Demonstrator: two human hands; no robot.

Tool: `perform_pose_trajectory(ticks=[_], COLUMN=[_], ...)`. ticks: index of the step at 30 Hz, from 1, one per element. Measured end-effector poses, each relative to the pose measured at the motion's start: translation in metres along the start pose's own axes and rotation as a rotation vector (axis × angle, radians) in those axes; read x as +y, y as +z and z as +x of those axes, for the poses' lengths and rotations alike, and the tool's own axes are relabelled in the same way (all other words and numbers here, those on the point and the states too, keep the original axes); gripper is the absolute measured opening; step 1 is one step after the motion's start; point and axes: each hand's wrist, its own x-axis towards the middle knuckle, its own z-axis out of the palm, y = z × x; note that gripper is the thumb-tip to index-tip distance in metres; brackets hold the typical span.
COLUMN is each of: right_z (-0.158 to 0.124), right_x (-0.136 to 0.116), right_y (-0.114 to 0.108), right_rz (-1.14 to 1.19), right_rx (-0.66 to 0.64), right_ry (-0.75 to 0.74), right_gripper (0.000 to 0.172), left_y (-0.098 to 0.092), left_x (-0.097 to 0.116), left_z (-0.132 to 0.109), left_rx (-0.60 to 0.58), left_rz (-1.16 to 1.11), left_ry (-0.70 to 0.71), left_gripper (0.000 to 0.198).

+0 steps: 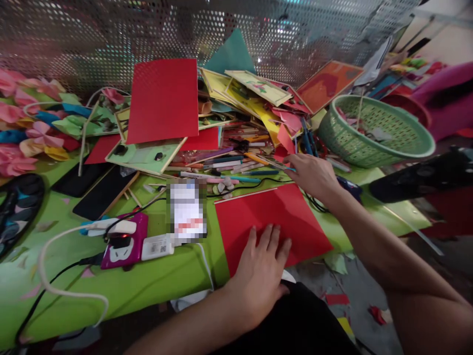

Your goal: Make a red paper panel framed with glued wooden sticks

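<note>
A red sheet of paper or card (266, 212) lies at the table's front edge, with a thin pale strip along its far edge. My left hand (262, 271) rests on its near part, fingers stretched out and slightly spread. Beyond the sheet's far right corner, my right hand (314, 172) reaches down at the pile of pens (236, 165). Its fingers are bent together near a thin light-blue tip; whatever they hold is too small to name. Red paper scraps (286, 138) lie just past those fingertips.
A phone with a lit screen (187, 209) and a purple power strip (125, 241) with cables lie left. Another red sheet (164, 101) leans on framed pictures at the back. A green basket (377, 133) and black cylindrical object (406, 175) stand right. Paper flowers (40, 128) crowd the far left.
</note>
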Motion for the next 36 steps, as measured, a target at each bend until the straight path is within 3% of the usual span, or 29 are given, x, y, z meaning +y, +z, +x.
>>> perform_pose_trajectory(ticks=[6,12,17,21,31,36], right_z=[-0.039,-0.07,-0.055,-0.04,-0.027,-0.029], right_x=[0.012,0.007,-0.019,-0.027,0.008,0.014], right_y=[-0.001,-0.002,0.012,0.019,0.026,0.019], right_rz=[0.249,0.489,0.295,0.196,0.196,0.27], right_rx=[-0.035,-0.064,-0.076,-0.071,0.017,0.038], right_ry=[-0.028,-0.112,-0.276,-0.327,-0.243,-0.183], right_gripper=[0.027,0.024,0.022,0.021,0.026,0.022], left_y=[0.023,0.018,0.015,0.009,0.004,-0.009], left_x=[-0.003,-0.003,0.001,0.003,0.006,0.004], left_z=[-0.004,-0.012,-0.017,-0.023,-0.033,-0.038], left_rx=[0.066,0.164,0.267,0.293,0.325,0.356], left_rz=[0.109,0.09,0.089,0.103,0.063,0.067], left_ry=[0.016,0.073,0.084,0.085,0.085,0.096], left_gripper=[0.046,0.043,0.042,0.044,0.041,0.043])
